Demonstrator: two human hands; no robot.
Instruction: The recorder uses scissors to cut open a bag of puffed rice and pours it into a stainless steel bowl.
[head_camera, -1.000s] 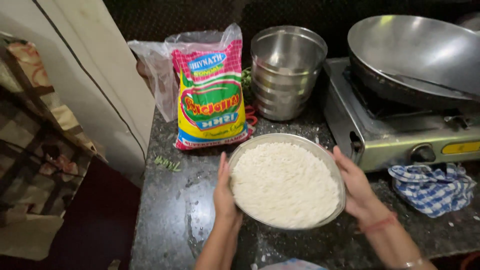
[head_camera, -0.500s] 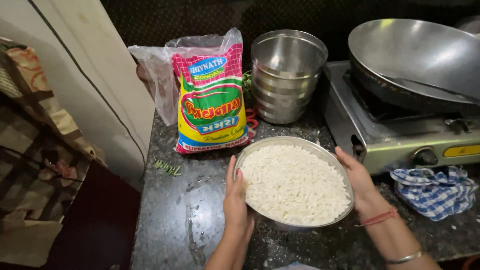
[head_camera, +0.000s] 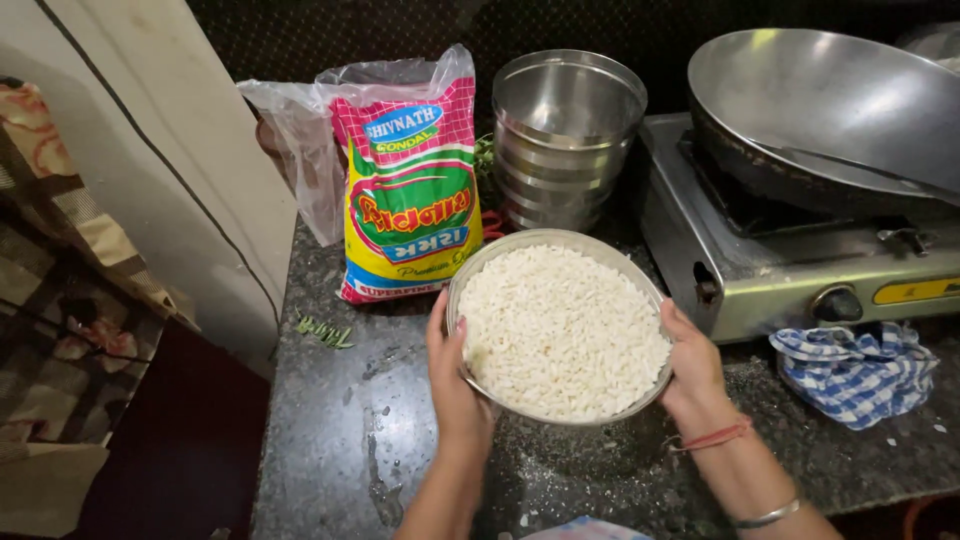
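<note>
Plainly, left hand (head_camera: 455, 385) and right hand (head_camera: 692, 368) clasp the puffed-rice bowl (head_camera: 556, 327); fingers underneath hidden

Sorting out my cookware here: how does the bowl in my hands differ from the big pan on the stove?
The bowl is heaped with white puffed rice; the pan is empty. The bowl is smaller and held level by both hands; the pan is wider and sits tilted on the stove, untouched. Both are shiny metal.

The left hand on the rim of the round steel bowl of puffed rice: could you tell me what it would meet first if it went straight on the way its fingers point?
Probably the colourful printed plastic bag standing behind the bowl; the left hand points up-counter towards it, though depth is unclear.
</note>
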